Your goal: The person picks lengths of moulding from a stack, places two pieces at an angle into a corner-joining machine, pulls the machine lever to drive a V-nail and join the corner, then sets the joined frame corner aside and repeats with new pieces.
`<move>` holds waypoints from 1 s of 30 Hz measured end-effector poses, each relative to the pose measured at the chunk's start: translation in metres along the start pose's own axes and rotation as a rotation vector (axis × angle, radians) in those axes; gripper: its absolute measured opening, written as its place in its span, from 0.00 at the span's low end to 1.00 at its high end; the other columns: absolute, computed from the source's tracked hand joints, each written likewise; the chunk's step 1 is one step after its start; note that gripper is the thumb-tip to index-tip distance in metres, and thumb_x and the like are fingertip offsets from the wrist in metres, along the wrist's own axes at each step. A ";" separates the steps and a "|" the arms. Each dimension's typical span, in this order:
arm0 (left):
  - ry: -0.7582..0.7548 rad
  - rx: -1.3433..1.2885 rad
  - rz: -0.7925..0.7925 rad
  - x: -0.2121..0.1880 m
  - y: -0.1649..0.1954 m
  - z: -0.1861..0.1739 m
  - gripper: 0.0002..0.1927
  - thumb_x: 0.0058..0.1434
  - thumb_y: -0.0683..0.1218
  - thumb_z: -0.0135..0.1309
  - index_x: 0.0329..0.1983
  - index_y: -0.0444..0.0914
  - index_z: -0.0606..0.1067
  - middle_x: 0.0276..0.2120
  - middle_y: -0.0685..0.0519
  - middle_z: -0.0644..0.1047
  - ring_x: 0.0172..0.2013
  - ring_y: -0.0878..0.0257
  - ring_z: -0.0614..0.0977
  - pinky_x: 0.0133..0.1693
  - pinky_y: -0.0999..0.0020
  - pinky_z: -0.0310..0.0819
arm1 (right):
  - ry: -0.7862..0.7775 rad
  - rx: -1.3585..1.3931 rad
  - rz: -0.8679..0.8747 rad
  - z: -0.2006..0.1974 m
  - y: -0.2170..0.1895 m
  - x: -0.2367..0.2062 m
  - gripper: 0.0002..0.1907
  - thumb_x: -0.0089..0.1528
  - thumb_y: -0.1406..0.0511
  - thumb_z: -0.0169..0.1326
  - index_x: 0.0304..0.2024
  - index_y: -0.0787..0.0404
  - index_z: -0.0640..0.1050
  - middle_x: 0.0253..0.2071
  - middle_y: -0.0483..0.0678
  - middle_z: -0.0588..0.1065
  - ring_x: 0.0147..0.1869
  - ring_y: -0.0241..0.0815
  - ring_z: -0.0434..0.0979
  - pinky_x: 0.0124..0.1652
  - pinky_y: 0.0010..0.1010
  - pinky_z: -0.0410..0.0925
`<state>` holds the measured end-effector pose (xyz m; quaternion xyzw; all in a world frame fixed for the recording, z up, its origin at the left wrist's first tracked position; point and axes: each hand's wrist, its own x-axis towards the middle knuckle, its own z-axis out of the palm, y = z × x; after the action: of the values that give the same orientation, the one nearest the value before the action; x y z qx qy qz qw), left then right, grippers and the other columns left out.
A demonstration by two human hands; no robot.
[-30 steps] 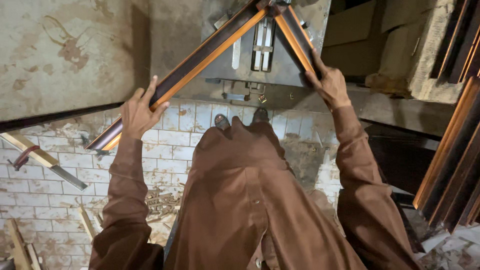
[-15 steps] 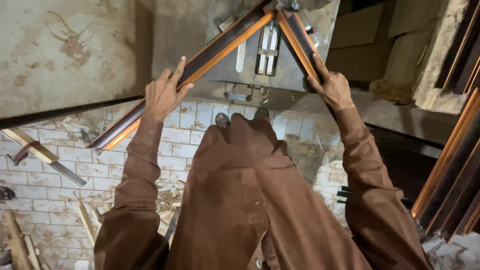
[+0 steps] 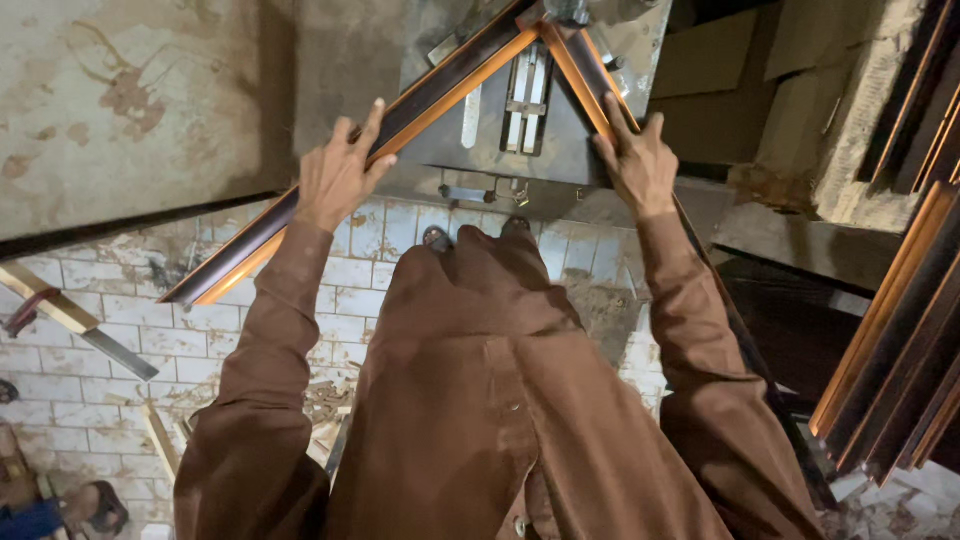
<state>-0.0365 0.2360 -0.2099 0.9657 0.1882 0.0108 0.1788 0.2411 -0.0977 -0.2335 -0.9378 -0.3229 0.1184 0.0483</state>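
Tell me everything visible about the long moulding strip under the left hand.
The left moulding strip is a long, dark brown wooden length with an orange-lit inner edge. It runs diagonally from lower left up to the metal machine table, meeting the right strip in a mitred corner. The left hand presses flat on it.

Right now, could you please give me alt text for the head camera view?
Two hands press two dark, orange-edged frame mouldings into a corner on a metal machine table: the left hand on the left moulding, the right hand on the right moulding. Below are brown sleeves and a tiled floor.
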 end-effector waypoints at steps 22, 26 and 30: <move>-0.006 -0.025 0.050 0.025 0.011 0.011 0.38 0.71 0.60 0.56 0.80 0.51 0.57 0.48 0.46 0.71 0.36 0.44 0.82 0.36 0.48 0.77 | 0.503 0.011 -0.185 0.000 -0.059 0.055 0.27 0.66 0.51 0.66 0.66 0.47 0.78 0.64 0.58 0.64 0.62 0.56 0.66 0.52 0.51 0.61; -0.007 -0.023 0.061 0.047 0.029 0.013 0.37 0.69 0.58 0.58 0.78 0.51 0.60 0.61 0.42 0.66 0.48 0.45 0.78 0.45 0.47 0.74 | 0.472 0.091 -0.168 0.000 -0.060 0.057 0.29 0.65 0.53 0.68 0.67 0.45 0.77 0.62 0.54 0.66 0.61 0.53 0.67 0.55 0.49 0.61; 0.274 0.118 0.272 0.110 0.068 0.026 0.38 0.62 0.57 0.64 0.74 0.47 0.66 0.68 0.39 0.61 0.60 0.44 0.68 0.56 0.46 0.63 | 0.532 0.092 -0.186 -0.001 -0.059 0.061 0.34 0.62 0.53 0.71 0.68 0.47 0.75 0.59 0.51 0.68 0.60 0.53 0.68 0.54 0.46 0.61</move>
<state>0.0927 0.2083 -0.2159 0.9805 0.0789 0.1549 0.0915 0.2529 -0.0137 -0.2348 -0.8991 -0.3777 -0.1223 0.1842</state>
